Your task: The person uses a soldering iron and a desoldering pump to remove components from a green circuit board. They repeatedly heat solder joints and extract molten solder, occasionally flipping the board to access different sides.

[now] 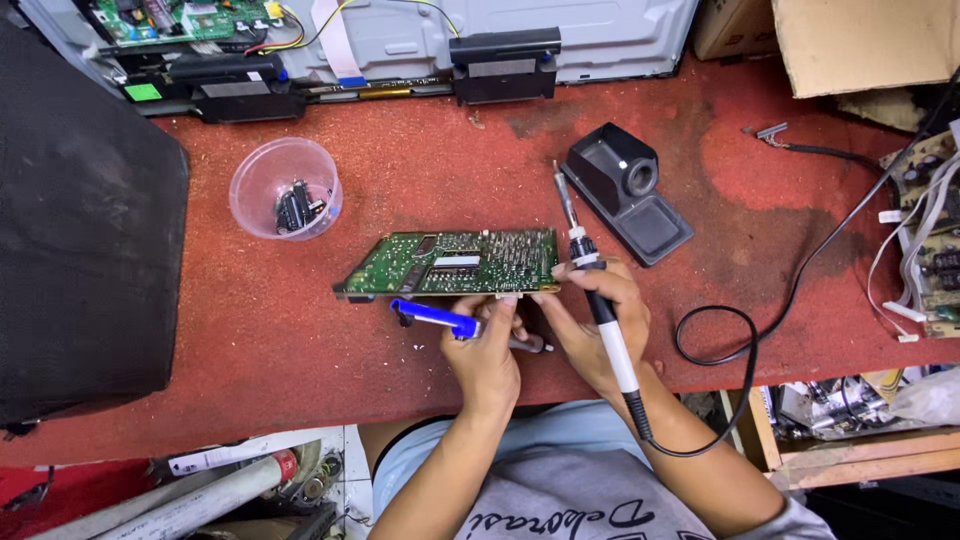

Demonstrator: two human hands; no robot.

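left hand (pixel 483 352) grips blue solder pump (pixel 435 317), fingertips on near edge of circuit board (pixel 455 263). right hand (pixel 598 325) closed round soldering iron (pixel 592 290), tip pointing away, past board's right end.

One single view from the person's head looks steeply down and forward — close above the red tabletop (pixel 420 330) — with the hands near the frame's lower middle.

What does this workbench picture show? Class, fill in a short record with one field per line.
Left hand: holds blue desoldering pump, steadies the board edge
Right hand: grips soldering iron, tip pointing away
Board: green circuit board, tilted up on edge
Surface: red workbench
Nearby: black iron stand; clear plastic cup with dark components
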